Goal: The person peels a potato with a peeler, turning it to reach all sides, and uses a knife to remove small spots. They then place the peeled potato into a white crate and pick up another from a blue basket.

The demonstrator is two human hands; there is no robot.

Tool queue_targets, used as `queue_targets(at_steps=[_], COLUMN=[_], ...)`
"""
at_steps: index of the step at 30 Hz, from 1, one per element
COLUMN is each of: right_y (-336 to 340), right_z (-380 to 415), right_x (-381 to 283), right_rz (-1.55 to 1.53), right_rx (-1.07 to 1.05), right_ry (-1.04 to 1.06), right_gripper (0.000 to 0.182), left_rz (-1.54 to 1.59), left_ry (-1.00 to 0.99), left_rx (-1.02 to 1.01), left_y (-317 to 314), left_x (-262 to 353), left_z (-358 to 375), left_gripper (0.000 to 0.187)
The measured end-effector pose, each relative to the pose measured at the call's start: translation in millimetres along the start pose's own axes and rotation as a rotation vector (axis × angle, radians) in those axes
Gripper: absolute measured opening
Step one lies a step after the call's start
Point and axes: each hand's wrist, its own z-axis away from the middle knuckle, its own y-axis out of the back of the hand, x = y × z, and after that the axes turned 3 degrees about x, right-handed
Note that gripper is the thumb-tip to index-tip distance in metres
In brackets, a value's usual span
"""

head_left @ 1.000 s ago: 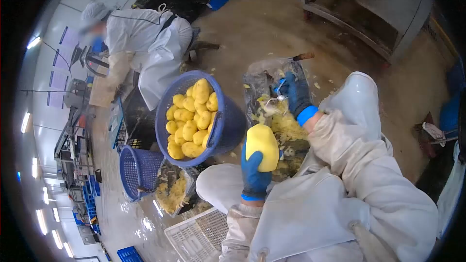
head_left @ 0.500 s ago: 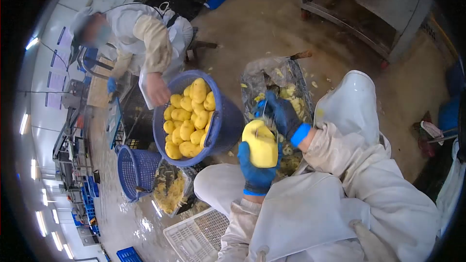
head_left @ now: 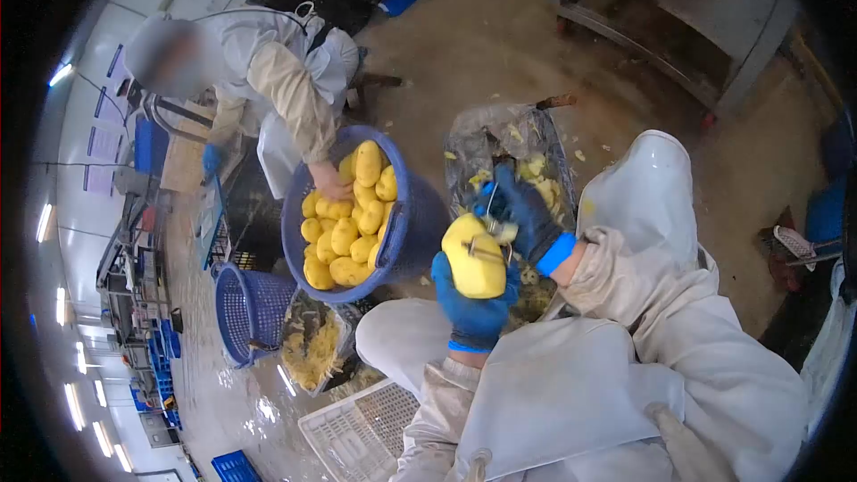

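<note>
A large peeled yellow potato [head_left: 473, 261] rests in my left hand [head_left: 478, 308], whose blue-gloved fingers wrap round it from below. My right hand [head_left: 528, 219], also in a blue glove, is closed round a peeler [head_left: 486, 247], with the metal blade lying across the potato's upper right side. Beneath both hands, a plastic-lined crate [head_left: 544, 147] holds pale peelings. To the left stands a blue basket [head_left: 397, 223] full of peeled yellow potatoes [head_left: 344, 236].
A seated co-worker [head_left: 286, 80] reaches a bare hand into the full basket. Below it are a second blue basket [head_left: 234, 312], a container of peelings [head_left: 312, 348] and a white crate [head_left: 357, 428]. A metal machine frame [head_left: 678, 27] stands at the upper right.
The co-worker's hand has moved down into the basket, onto the potatoes. The potato in my left hand has tilted and moved slightly left, and the peeler now lies across it.
</note>
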Motion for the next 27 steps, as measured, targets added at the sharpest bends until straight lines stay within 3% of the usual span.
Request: queue_targets(at_steps=[3, 4, 5, 8, 9, 11, 12, 14, 16, 17, 19, 20, 21, 22, 25, 27], right_y=[26, 32, 28, -2, 7, 33, 28, -11, -19, -1, 16, 9, 16, 34, 27, 33], right_z=[-36, -39, -38, -3, -12, -39, -36, 0, -8, -25, -42, -39, -47, -66, -48, -43], right_x=[-2, -11, -7, 0, -3, -8, -19, -21, -9, -8, -31, -34, -5, 43, 18, -30], right_rz=[0.156, -0.205, -0.208, 0.376, 0.373, -0.167, -0.314, -0.150, 0.028, 0.025, -0.093, -0.306, -0.303, 0.098, 0.272, -0.125], right_rx=[0.148, 0.109, 0.110, 0.083, 0.084, -0.019, 0.004, 0.010, -0.004, -0.005, 0.045, 0.063, 0.070, 0.165, 0.090, 0.106], right_ry=[0.188, 0.185, 0.184, 0.187, 0.192, 0.127, -0.030, -0.031, -0.069, -0.067, 0.171, 0.215, 0.209, 0.317, 0.074, 0.187], right_gripper=[0.035, 0.037, 0.037, 0.037, 0.037, 0.035, 0.036, 0.035, 0.031, 0.031, 0.029, 0.028, 0.028, 0.026, 0.023, 0.025], left_rz=[0.060, 0.088, 0.115, 0.021, 0.027, 0.031, 0.061, 0.102, -0.148, -0.151, -0.090, -0.095, -0.088, -0.082, -0.172, -0.156], left_ry=[0.133, 0.174, 0.216, 0.134, 0.147, 0.149, 0.123, 0.109, -0.020, -0.020, 0.024, 0.024, 0.019, 0.020, -0.048, -0.053], left_rx=[-0.158, -0.186, -0.213, -0.248, -0.229, -0.204, -0.133, -0.052, -0.100, -0.102, -0.083, -0.083, -0.048, -0.037, 0.010, -0.005], left_y=[9, 8, 7, 10, 8, 8, 7, 8, 6, 7, 14, 13, 13, 12, 6, 9], left_x=[6, 9, 11, 5, 4, 7, 9, 3, 0, 1, 5, 8, 6, 3, -2, 1], left_z=[-2, -1, -1, -4, -3, 0, 1, 3, -4, -4, 0, -2, -3, -3, -3, 1], left_gripper=[0.056, 0.056, 0.055, 0.055, 0.054, 0.054, 0.054, 0.055, 0.056, 0.056, 0.055, 0.055, 0.055, 0.055, 0.055, 0.054])
